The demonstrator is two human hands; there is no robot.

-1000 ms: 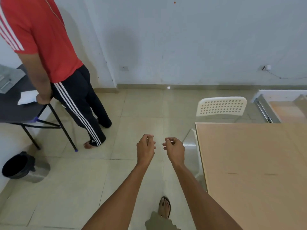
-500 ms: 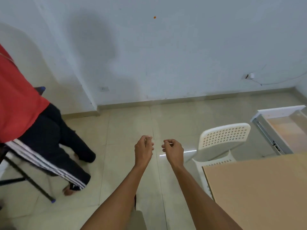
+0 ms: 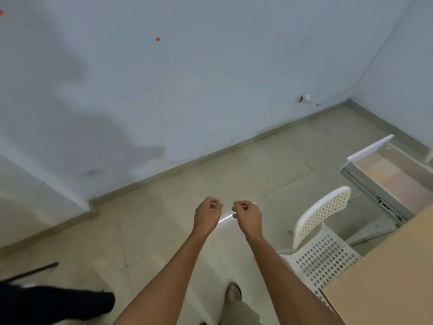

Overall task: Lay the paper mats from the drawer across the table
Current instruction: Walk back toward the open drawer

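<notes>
My left hand (image 3: 207,215) and my right hand (image 3: 248,216) are held out side by side over the tiled floor, a small gap between them. Both have the fingers curled in with thumb against fingertips. I can make out nothing in either hand; a thin bright streak lies on the floor between them. The light wooden table (image 3: 386,277) fills the lower right corner, right of my right forearm. Beyond it at the far right an open drawer (image 3: 367,152) with a white front and metal rails shows a pale tan inside. I cannot make out single mats in it.
A white perforated plastic chair (image 3: 323,231) stands between my right hand and the table. A person's dark trouser leg (image 3: 54,303) is at the lower left. My sandalled foot (image 3: 234,292) shows below. The wall's skirting runs across the floor ahead.
The view has swung right and upward: the person in red has slid out to the lower left, and the table has shrunk into the right corner. My hands keep the same curled pose.
</notes>
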